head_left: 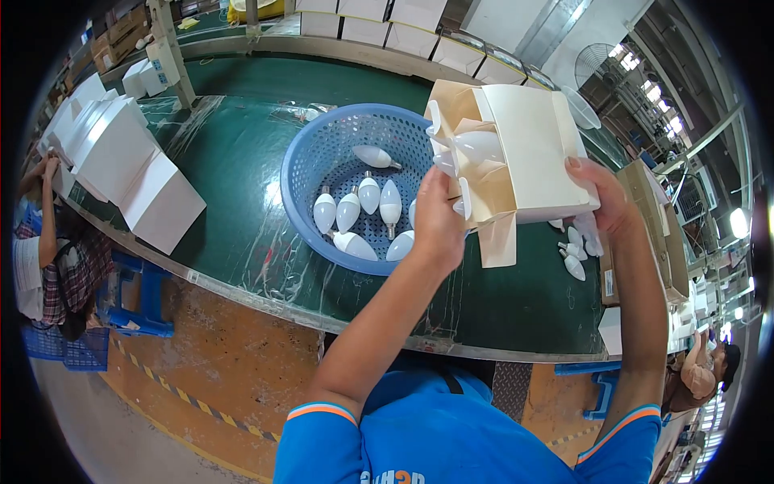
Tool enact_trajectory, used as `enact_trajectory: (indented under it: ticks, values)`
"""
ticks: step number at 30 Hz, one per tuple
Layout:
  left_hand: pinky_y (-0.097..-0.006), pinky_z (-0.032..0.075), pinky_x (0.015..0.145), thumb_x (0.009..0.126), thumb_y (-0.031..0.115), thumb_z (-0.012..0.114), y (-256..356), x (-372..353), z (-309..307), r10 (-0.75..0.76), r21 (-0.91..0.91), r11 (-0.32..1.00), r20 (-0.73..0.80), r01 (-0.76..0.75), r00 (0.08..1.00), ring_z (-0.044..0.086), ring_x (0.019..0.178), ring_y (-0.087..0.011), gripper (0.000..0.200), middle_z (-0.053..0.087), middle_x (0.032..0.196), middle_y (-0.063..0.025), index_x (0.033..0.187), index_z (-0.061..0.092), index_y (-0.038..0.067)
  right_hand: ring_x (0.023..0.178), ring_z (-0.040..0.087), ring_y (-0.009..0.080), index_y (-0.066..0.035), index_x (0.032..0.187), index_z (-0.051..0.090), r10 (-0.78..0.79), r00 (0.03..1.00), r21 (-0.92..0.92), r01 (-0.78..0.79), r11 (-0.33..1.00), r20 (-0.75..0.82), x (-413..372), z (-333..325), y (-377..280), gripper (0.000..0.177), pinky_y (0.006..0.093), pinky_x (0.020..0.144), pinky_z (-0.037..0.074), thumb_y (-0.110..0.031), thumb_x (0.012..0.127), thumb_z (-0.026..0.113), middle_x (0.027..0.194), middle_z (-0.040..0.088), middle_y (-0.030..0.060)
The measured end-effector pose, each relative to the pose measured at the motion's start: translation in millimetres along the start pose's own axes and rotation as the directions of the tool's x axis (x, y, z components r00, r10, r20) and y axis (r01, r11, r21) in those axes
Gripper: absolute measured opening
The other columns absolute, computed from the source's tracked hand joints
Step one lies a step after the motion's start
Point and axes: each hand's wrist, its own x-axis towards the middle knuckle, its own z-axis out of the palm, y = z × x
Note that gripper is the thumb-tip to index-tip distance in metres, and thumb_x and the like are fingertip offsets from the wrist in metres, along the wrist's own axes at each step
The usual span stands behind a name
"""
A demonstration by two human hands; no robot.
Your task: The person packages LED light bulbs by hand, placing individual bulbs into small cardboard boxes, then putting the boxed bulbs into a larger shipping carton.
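A white cardboard box (536, 149) is held tilted over the green table, its flaps open toward the left. Inside, a white cardboard divider (439, 127) separates candle-shaped bulbs, and one bulb (480, 146) shows in a compartment. My left hand (439, 222) is closed at the box's open end, its thumb by the divider and a bulb tip; its other fingers are partly hidden. My right hand (606, 194) grips the closed right end, thumb on the upper face. Below and left, a blue perforated basket (294, 189) holds several loose bulbs (390, 206).
More bulbs (572, 262) lie on the green table (242, 234) right of the basket, near an open brown carton (653, 226). White boxes (161, 202) are stacked at left, where another person's arm (48, 210) shows. A second person (701, 371) sits far right.
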Motion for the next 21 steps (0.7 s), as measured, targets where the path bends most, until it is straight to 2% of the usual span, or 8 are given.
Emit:
enact_trajectory:
  ticks: [1, 2, 5, 7, 8, 12, 16, 21]
  values:
    - [-0.0283, 0.050, 0.072, 0.096, 0.027, 0.044, -4.0, -0.9, 6.5, -0.013, -0.108, 0.994, -0.064, 0.006, 0.998, 0.059, 0.091, -0.0135, 0.028, 0.058, 0.107, -0.0016, 0.119, 0.049, 0.013, 0.064, 0.063, 0.0103, 0.002, 0.113, 0.055, -0.019, 1.000, -0.021, 0.018, 1.000, -0.022, 1.2, 3.0, -8.6, 0.054, 0.0215, 0.048, 0.050, -0.041, 0.082, 0.062, 0.085, 0.065, 0.0083]
    - [-0.0283, 0.050, 0.072, 0.096, 0.027, 0.044, -10.4, 3.1, 7.4, -0.008, -0.112, 0.994, -0.063, 0.000, 0.998, 0.059, 0.091, -0.0135, 0.028, 0.058, 0.107, -0.0016, 0.119, 0.049, 0.013, 0.064, 0.063, 0.0103, 0.002, 0.113, 0.055, -0.020, 1.000, -0.027, 0.020, 0.999, -0.018, 3.1, 4.6, -20.0, 0.054, 0.0215, 0.048, 0.050, -0.041, 0.082, 0.062, 0.085, 0.065, 0.0083]
    - [-0.0232, 0.037, 0.048, 0.092, 0.031, 0.051, -46.1, 32.5, -6.2, -0.051, -0.382, 0.919, 0.120, 0.093, 0.992, 0.050, 0.064, -0.0102, 0.019, 0.056, 0.082, 0.0021, 0.099, 0.054, 0.014, 0.061, 0.062, 0.0080, 0.001, 0.111, 0.057, 0.010, 0.999, -0.307, -0.025, 0.951, -0.050, 9.6, 14.8, -60.5, 0.057, 0.0204, 0.046, 0.047, -0.045, 0.079, 0.065, 0.082, 0.065, 0.0068]
    - [-0.0229, 0.037, 0.048, 0.092, 0.030, 0.051, -53.3, 42.6, -2.0, -0.036, -0.499, 0.853, 0.230, 0.150, 0.973, 0.050, 0.064, -0.0103, 0.018, 0.056, 0.082, 0.0019, 0.099, 0.054, 0.014, 0.056, 0.058, 0.0063, -0.001, 0.107, 0.061, 0.004, 0.999, -0.578, -0.030, 0.815, -0.046, 12.5, 30.0, -86.5, 0.058, 0.0198, 0.042, 0.043, -0.048, 0.075, 0.067, 0.079, 0.064, 0.0054]
    - [-0.0227, 0.038, 0.048, 0.092, 0.030, 0.051, -55.9, 46.0, -0.8, -0.009, -0.602, 0.767, 0.334, 0.221, 0.943, 0.050, 0.063, -0.0103, 0.018, 0.056, 0.081, 0.0016, 0.098, 0.054, 0.013, 0.056, 0.058, 0.0063, -0.001, 0.107, 0.061, 0.006, 0.999, -0.580, -0.030, 0.814, -0.043, 13.7, 34.5, -95.2, 0.058, 0.0198, 0.042, 0.043, -0.048, 0.075, 0.067, 0.079, 0.064, 0.0054]
    - [-0.0229, 0.037, 0.047, 0.092, 0.026, 0.050, -48.9, 57.2, 13.1, -0.053, -0.771, 0.557, 0.339, 0.309, 0.939, 0.048, 0.058, -0.0105, 0.015, 0.055, 0.077, 0.0012, 0.092, 0.054, 0.012, 0.055, 0.063, 0.0091, 0.007, 0.102, 0.060, -0.106, 0.994, -0.691, 0.070, 0.719, -0.010, 20.5, 50.9, -109.7, 0.062, 0.0169, 0.044, 0.049, -0.048, 0.074, 0.068, 0.074, 0.064, 0.0098]
    - [-0.0229, 0.036, 0.047, 0.092, 0.025, 0.050, -41.0, 59.0, 14.3, -0.064, -0.762, 0.605, 0.242, 0.231, 0.968, 0.046, 0.056, -0.0104, 0.014, 0.054, 0.075, 0.0012, 0.090, 0.054, 0.011, 0.047, 0.060, 0.0087, 0.006, 0.102, 0.061, -0.116, 0.990, -0.729, 0.019, 0.684, -0.084, 26.5, 51.6, -106.3, 0.062, 0.0161, 0.038, 0.047, -0.051, 0.076, 0.065, 0.069, 0.064, 0.0098]
    - [-0.0223, 0.038, 0.047, 0.092, 0.026, 0.051, -33.2, 45.2, 18.9, -0.094, -0.725, 0.672, 0.119, 0.151, 0.988, 0.050, 0.059, -0.0107, 0.016, 0.057, 0.078, 0.0012, 0.095, 0.055, 0.011, 0.049, 0.057, 0.0078, 0.000, 0.102, 0.063, -0.010, 1.000, -0.607, -0.007, 0.795, -0.025, 29.0, 34.6, -95.9, 0.065, 0.0196, 0.035, 0.040, -0.058, 0.072, 0.065, 0.069, 0.063, 0.0071]
